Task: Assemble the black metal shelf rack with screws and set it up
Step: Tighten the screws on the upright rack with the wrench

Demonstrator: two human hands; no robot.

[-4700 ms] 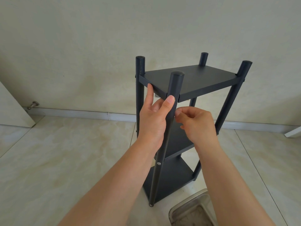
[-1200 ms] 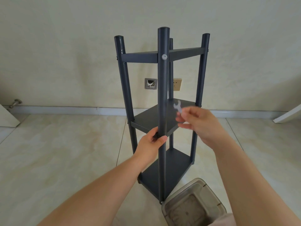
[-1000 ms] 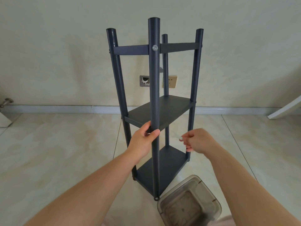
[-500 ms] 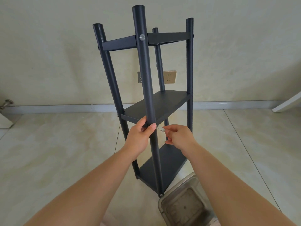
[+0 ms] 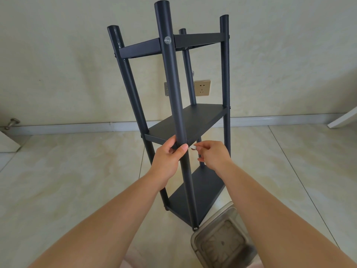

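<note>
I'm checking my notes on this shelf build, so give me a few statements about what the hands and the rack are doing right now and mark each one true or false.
1. The left hand grips the rack's near post. True.
2. The right hand is empty. False: it pinches a small silver tool beside the post.
3. The rack lies flat on the floor. False: it stands upright.
4. A clear plastic container sits on the floor by the rack's base. True.
5. A wall socket shows behind the rack. True.
</note>
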